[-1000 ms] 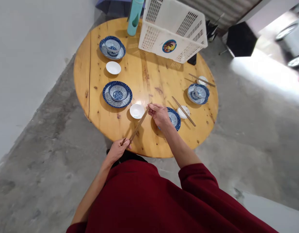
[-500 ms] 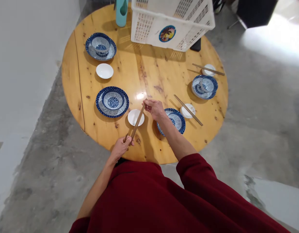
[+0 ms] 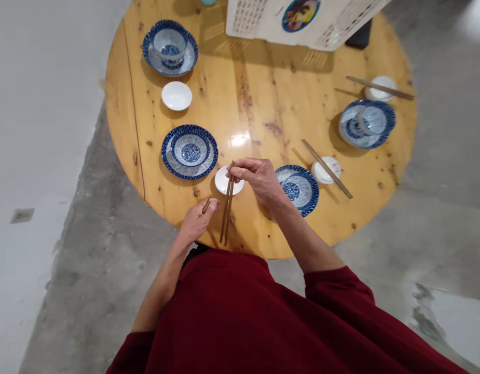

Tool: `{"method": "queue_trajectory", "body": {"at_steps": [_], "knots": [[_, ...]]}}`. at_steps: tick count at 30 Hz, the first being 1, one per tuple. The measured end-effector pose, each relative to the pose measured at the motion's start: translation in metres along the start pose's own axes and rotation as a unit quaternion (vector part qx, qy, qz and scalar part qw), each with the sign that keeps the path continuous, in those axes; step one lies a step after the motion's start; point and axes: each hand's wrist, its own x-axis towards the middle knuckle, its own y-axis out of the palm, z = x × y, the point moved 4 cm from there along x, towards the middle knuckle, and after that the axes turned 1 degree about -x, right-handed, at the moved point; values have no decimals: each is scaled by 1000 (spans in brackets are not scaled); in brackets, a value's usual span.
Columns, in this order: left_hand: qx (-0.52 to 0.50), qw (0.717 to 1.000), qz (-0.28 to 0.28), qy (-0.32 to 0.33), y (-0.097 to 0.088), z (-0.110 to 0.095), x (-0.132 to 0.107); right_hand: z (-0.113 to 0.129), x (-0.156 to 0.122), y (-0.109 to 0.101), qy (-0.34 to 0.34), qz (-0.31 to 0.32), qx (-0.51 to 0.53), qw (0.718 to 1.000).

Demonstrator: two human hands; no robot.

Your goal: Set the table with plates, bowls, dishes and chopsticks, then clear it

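My right hand [image 3: 259, 179] pinches a pair of brown chopsticks [image 3: 227, 213] near their upper ends. They slant down toward the table's near edge, in front of a small white dish [image 3: 223, 180] that they and my fingers partly cover. Lower left of it, my left hand [image 3: 199, 218] is closed around more chopsticks [image 3: 206, 205], of which only a short brown length shows. A blue-and-white plate with a bowl [image 3: 190, 152] sits left of the white dish. Another blue-rimmed plate with a bowl [image 3: 312, 189] lies beside my right wrist, partly hidden by it.
On the round wooden table [image 3: 259, 98], chopsticks [image 3: 339, 182] rest across a white dish [image 3: 333, 165] at right. Farther right are a bowl on a plate [image 3: 368, 124] and more chopsticks [image 3: 403, 94]. A white crate [image 3: 259, 21] and dark flat object [image 3: 359, 35] stand behind.
My right hand has drawn the pair of chopsticks out of my left hand, and their lower ends now hang free. The view has shifted closer, with the crate partly out of frame.
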Motion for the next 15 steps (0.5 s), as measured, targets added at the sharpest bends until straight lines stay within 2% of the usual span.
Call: {"method": "queue_trajectory", "body": {"at_steps": [4, 7, 15], "knots": [[-116, 992, 48, -15, 0, -17, -2, 6, -16, 27, 1, 85, -10, 996], [-163, 985, 60, -12, 3, -23, -4, 3, -21, 39, 3, 128, -5, 992], [-218, 974, 63, 8, 6, -31, -4, 4, -26, 46, -5, 135, -2, 991]]}}
